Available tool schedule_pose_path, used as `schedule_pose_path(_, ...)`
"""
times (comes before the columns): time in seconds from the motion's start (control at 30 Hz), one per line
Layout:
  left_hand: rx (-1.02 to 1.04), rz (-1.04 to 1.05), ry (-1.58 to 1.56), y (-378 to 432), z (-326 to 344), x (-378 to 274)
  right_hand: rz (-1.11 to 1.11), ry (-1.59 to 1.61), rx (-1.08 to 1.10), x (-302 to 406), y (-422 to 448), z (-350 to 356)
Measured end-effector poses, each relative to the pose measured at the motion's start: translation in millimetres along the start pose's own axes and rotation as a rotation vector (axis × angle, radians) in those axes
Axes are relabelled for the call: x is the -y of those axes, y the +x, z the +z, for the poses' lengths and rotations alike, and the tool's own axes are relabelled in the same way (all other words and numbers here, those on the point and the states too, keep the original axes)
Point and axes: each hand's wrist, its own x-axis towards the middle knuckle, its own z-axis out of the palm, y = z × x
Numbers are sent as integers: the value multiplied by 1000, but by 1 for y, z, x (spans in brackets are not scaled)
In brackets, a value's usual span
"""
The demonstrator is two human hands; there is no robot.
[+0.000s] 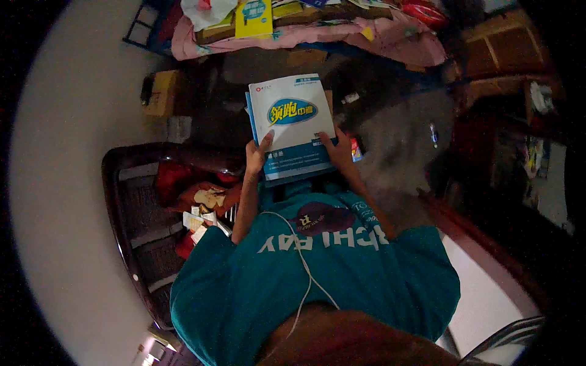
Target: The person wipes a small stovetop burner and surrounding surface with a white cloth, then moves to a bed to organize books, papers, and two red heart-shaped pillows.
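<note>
A stack of paperback books (293, 126) is held out over my lap, the top one with a white and blue cover bearing printed writing. My left hand (258, 153) grips its left edge, thumb lying on the cover. On the opposite edge my right hand (339, 148) holds it the same way. Blue and brown edges of other books or sheets peek out beneath the top one; how many lie there is hidden. The fingers of both hands are hidden under the stack.
Ahead stands a bed (306, 39) with pink bedding and several books, among them a yellow book (254, 20). A dark wooden armrest (183, 151) is on the left, with papers (201, 222) beside me. A cardboard box (161, 94) and a bottle (434, 135) are on the floor.
</note>
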Motion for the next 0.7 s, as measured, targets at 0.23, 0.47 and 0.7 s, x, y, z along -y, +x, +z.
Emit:
schedule_pose_path(0.23, -56, 19, -71, -22, 0, 7, -12, 11, 8, 29, -21, -11)
schedule_pose_path(0.47, -5, 121, 169, 40, -44, 74, 2, 59, -74, -36, -36, 49)
schedule_pose_path(0.7, 81, 201, 460, 92, -46, 81, 126, 24, -250, -96, -35, 92)
